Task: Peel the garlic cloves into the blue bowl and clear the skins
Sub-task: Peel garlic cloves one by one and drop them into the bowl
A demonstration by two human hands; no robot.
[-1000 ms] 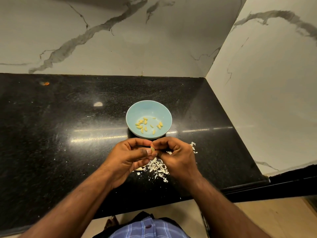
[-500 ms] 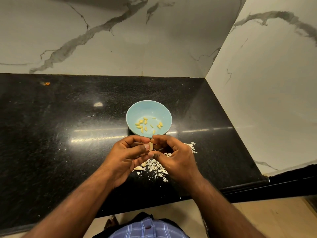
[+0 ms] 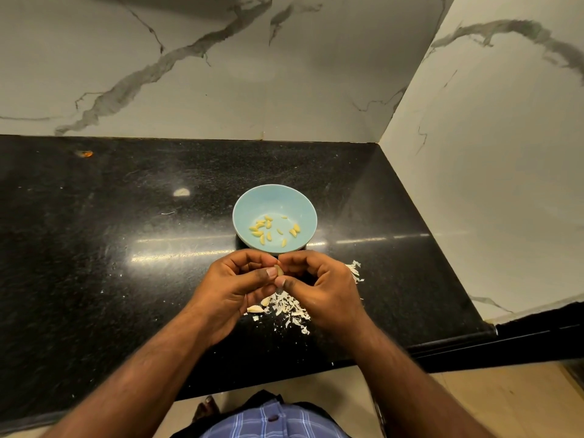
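Pinching one garlic clove (image 3: pixel 278 270) between them, the left hand (image 3: pixel 235 287) and the right hand (image 3: pixel 322 289) meet just in front of the blue bowl (image 3: pixel 275 197), near the front edge of the desk (image 3: pixel 94 248). In the head view, the only one, the fingers of both hands are curled inward, thumb tips pressed on the clove from either side; whether skin still clings to it is too small to tell.

To do this step well, I would hold the clove steady with the left thumb, lift the skin with the right thumbnail from one end, and keep the work low so the flakes fall on the pile, not into the bowl.

Peeled cloves (image 3: pixel 268 230) lie scattered on the bowl's floor. A heap of white skins (image 3: pixel 289 309) sits under and between the hands, with more flakes (image 3: pixel 354 270) beyond the right hand toward the right edge. At least one unpeeled clove (image 3: pixel 255 309) lies at the heap's left side. Nothing blocks the short way to the bowl; the skins remain to be cleared.
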